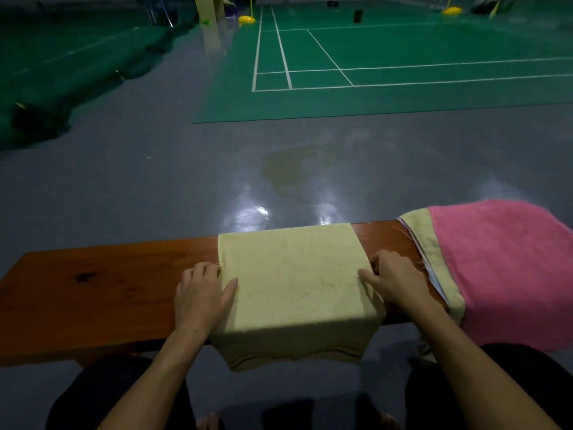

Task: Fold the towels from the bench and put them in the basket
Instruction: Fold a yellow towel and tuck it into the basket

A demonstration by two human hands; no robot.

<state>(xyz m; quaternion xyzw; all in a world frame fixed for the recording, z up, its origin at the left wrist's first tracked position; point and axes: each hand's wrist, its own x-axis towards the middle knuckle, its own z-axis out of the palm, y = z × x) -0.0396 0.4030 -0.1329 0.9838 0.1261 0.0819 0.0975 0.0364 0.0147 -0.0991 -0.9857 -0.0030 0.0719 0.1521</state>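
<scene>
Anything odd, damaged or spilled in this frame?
Yes. A yellowish stain marks the grey floor beyond the bench, like a dried spill. The pile at the bench's right end has frayed, loose threads along its edge.

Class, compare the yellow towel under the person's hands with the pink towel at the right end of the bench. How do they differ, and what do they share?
The yellow towel lies smooth across the middle of the bench, while the pink towel sits at the right end on top of other cloths. The left hand and right hand grip the yellow towel's side edges; nothing touches the pink towel. The yellow one is pale, the pink one bright. Both hang over the bench's near edge.
</scene>
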